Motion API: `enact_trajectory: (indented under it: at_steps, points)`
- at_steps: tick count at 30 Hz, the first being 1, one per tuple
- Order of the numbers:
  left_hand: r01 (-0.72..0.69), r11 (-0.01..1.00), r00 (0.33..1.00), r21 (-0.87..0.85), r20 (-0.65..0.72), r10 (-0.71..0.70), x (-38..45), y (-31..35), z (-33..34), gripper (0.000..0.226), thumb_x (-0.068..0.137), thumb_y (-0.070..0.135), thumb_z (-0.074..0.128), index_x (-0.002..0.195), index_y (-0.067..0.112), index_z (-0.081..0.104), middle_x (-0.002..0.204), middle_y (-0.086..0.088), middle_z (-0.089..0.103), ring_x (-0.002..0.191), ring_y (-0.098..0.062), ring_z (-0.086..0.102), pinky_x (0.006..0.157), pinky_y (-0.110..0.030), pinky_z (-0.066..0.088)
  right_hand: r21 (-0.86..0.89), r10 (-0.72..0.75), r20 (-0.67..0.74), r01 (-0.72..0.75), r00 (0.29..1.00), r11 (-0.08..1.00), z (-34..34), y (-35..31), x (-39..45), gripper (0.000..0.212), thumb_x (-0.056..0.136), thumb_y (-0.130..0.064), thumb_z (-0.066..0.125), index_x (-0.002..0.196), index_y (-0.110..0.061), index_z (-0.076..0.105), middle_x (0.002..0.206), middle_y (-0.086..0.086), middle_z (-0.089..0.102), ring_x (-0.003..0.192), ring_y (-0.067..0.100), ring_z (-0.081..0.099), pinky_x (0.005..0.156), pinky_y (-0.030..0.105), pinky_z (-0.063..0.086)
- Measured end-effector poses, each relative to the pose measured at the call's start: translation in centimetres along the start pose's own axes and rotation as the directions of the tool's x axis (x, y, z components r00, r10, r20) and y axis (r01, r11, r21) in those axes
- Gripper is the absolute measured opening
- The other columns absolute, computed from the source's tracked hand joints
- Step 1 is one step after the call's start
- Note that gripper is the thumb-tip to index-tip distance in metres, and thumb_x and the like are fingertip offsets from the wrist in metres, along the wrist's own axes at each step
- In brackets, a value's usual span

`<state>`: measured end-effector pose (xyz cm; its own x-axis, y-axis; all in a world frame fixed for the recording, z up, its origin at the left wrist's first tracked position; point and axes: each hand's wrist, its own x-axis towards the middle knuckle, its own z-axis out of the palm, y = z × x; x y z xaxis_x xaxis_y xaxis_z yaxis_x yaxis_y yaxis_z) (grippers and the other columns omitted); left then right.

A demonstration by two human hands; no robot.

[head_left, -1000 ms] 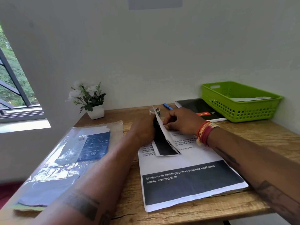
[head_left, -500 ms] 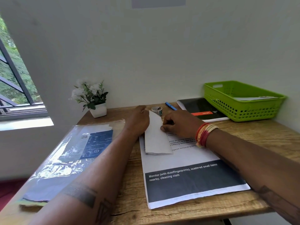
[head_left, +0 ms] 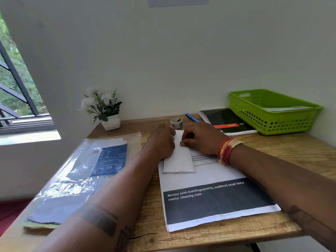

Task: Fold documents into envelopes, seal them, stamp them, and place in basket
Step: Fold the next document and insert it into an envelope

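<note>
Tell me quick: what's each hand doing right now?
Left hand: fingers flat, pressing down on the folded paper.
Right hand: fingers curled, pinching the folded paper's far end.

Readable print on the desk, sheet by sheet

We read white lettering on the dark band of the printed sheet (head_left: 209, 202): "Monitor (with dust/fingerprints), scattered small items nearby, cleaning cloth". Higher on that same sheet we catch only fragments beside the wrist, "Cleaning tools" perhaps, and "organize surrounding", the rest hidden under the folded paper and the hand. On the black notebook (head_left: 227, 120) an orange strip carries a white word, too small for us to make out. The blue card inside the plastic sleeve (head_left: 109, 160) shows upside-down print and a barcode, unreadable from here.
</note>
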<state>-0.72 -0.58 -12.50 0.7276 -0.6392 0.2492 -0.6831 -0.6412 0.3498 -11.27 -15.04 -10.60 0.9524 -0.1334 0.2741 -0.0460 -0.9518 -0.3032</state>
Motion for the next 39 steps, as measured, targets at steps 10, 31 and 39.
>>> enact_trajectory:
  at_steps: [10, 31, 39]
  points:
    - [-0.090, 0.994, 0.986, 0.055, 0.143, 0.081, 0.1, 0.6, 0.8, 0.046, 0.103, 0.034, 0.036, 0.148, 0.036, 0.045, 0.157, -0.003, 0.043, 0.141, -0.026, 0.042, 0.114, -0.043, 0.037, 0.021, 0.102, -0.002, -0.101, 0.995, 0.995, -0.6, -0.2, -0.5, 0.023, 0.090, -0.039, 0.070, 0.086, -0.026, 0.052, 0.075, -0.012, 0.050, 0.068, 0.003, 0.047, 0.054, 0.016, 0.029]
    - [-0.105, 0.990, 0.980, 0.089, 0.178, 0.088, 0.6, 0.4, 1.3, 0.049, 0.104, 0.028, 0.034, 0.152, 0.038, 0.038, 0.161, -0.004, 0.035, 0.145, -0.026, 0.036, 0.117, -0.043, 0.033, -0.136, 0.130, 0.525, -0.067, 0.841, 0.988, -5.1, -1.3, -2.9, 0.042, 0.073, -0.061, 0.077, 0.092, -0.027, 0.060, 0.090, -0.004, 0.066, 0.075, 0.011, 0.055, 0.064, 0.025, 0.041]
    - [-0.107, 0.989, 0.979, 0.102, 0.183, 0.087, 1.1, 0.0, 1.7, 0.049, 0.104, 0.030, 0.033, 0.152, 0.039, 0.038, 0.162, -0.003, 0.034, 0.146, -0.025, 0.035, 0.117, -0.043, 0.032, 0.070, 0.001, 0.508, -0.042, 0.861, 0.997, -5.1, -0.1, -3.0, 0.042, 0.076, -0.054, 0.079, 0.093, -0.019, 0.064, 0.070, -0.008, 0.061, 0.063, 0.008, 0.052, 0.059, 0.025, 0.043]
